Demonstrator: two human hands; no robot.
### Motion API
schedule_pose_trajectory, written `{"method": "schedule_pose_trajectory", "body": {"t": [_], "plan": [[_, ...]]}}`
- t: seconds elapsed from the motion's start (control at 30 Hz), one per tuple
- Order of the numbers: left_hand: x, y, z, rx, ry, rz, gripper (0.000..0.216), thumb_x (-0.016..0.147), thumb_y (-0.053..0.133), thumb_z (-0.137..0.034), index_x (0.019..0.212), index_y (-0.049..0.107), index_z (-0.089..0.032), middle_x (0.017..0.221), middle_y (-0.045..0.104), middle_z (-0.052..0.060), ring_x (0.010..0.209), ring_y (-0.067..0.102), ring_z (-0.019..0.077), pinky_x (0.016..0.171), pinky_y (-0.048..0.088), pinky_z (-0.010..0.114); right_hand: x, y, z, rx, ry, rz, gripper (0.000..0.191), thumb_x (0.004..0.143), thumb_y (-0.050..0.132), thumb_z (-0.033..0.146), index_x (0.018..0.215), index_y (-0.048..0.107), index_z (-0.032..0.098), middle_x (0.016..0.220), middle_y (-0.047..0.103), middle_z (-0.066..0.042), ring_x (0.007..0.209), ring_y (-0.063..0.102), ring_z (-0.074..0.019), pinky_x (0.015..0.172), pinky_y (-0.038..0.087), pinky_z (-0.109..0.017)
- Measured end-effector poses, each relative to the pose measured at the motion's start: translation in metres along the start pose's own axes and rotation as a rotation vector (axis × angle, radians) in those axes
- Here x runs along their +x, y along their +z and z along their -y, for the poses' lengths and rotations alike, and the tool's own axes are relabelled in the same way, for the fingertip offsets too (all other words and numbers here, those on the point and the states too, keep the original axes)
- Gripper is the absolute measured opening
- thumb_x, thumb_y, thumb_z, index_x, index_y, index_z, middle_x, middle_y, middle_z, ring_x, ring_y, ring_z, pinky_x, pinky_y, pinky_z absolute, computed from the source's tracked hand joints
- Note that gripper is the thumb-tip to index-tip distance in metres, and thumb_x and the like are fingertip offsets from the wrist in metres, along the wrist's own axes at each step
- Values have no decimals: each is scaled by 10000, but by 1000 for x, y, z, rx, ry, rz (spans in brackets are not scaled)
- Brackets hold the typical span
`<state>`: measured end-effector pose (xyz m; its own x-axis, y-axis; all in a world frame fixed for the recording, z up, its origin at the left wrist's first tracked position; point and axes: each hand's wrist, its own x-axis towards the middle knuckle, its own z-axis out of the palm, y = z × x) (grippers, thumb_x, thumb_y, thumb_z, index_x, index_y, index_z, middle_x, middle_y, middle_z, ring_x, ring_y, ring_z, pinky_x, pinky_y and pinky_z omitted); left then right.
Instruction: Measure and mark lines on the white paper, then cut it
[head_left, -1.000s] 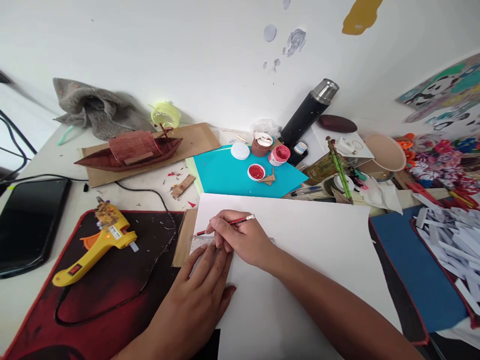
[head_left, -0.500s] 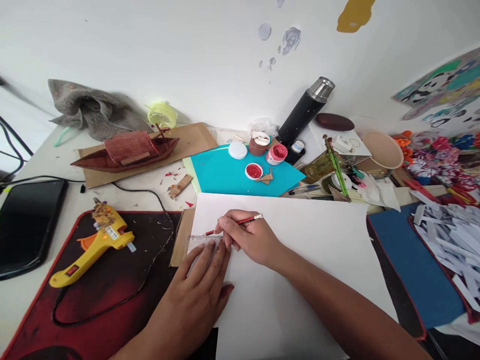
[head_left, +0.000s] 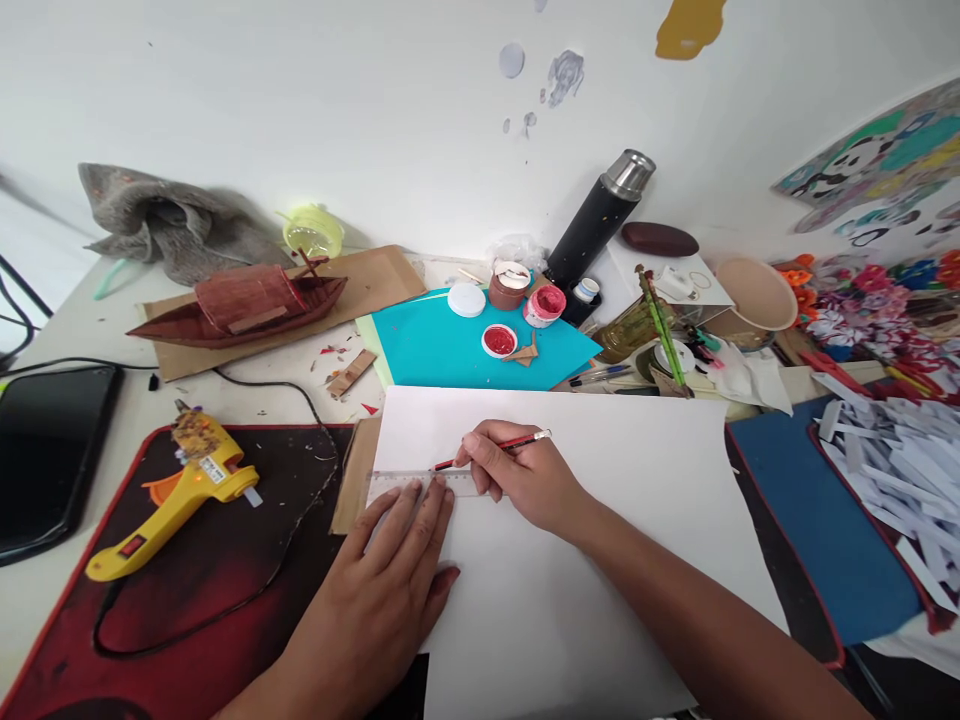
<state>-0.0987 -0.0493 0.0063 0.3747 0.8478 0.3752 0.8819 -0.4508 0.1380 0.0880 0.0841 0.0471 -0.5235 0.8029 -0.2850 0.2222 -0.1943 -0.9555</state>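
A large white sheet of paper [head_left: 600, 470] lies before me, partly over a strip of cardboard [head_left: 352, 475]. Across its upper left part rests a clear ruler [head_left: 466, 484]. My left hand [head_left: 394, 570] is spread, its fingertips pressing on the ruler from below and its thumb out to the side. In my right hand [head_left: 521, 475] a red and black pencil [head_left: 525, 440] is pinched, slanting up to the right. The pencil's tip meets the paper at the ruler's upper edge, just above my left fingertips. Any drawn line is too faint to make out.
To the left lie a yellow glue gun [head_left: 169, 510] with its cord and a black phone [head_left: 52, 450]. Behind are a brown model boat [head_left: 240, 305], open paint pots [head_left: 545, 305] on blue paper [head_left: 420, 345], and a black flask [head_left: 600, 215]. Paper strips [head_left: 900, 480] fill the right side.
My right hand has slid the pencil rightward along the ruler's upper edge, uncovering more of the ruler. My left hand stays on the ruler. The whole view has shifted slightly.
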Motion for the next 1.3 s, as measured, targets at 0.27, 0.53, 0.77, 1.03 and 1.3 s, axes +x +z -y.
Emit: {"method": "schedule_pose_trajectory", "body": {"t": [0.27, 0.53, 0.77, 1.03, 1.3], "plan": [[1, -1, 0, -39, -18, 8, 540, 1152, 437, -391, 1585, 554, -90, 1578, 647, 131, 1400, 626, 296, 1310, 287, 439, -8, -10, -4, 9, 22, -35, 441, 1073, 611, 566, 887, 754, 193, 665, 638, 13, 567, 531, -132, 560, 447, -274], [1, -2, 0, -47, -19, -3, 646, 1152, 449, -381, 1728, 323, -116, 1586, 639, 128, 1384, 639, 308, 1292, 310, 455, -19, -23, -7, 3, 26, -63, 452, 1064, 619, 583, 882, 748, 191, 658, 635, 11, 572, 543, -135, 559, 444, -278], [2, -2, -1, -45, -23, 0, 693, 1162, 422, -400, 1771, 195, -159, 1582, 646, 119, 1374, 648, 314, 1271, 338, 460, -27, -33, -10, 14, 40, -100, 480, 1042, 637, 618, 836, 725, 194, 682, 648, -2, 579, 550, -137, 545, 448, -278], [2, -3, -1, -59, -42, -3, 686, 1161, 428, -412, 1773, 205, -199, 1569, 659, 108, 1378, 651, 305, 1258, 363, 453, -36, -45, -10, 22, 70, -143, 494, 1019, 648, 651, 859, 756, 196, 639, 627, 2, 576, 549, -147, 539, 442, -283], [3, -3, 0, -11, -2, -6, 668, 1156, 421, -373, 1762, 239, -158, 1551, 672, 117, 1375, 649, 322, 1235, 378, 465, -43, -56, -13, 20, 76, -191, 498, 1007, 659, 654, 839, 752, 195, 621, 626, 7, 546, 519, -136, 521, 409, -282]]}}
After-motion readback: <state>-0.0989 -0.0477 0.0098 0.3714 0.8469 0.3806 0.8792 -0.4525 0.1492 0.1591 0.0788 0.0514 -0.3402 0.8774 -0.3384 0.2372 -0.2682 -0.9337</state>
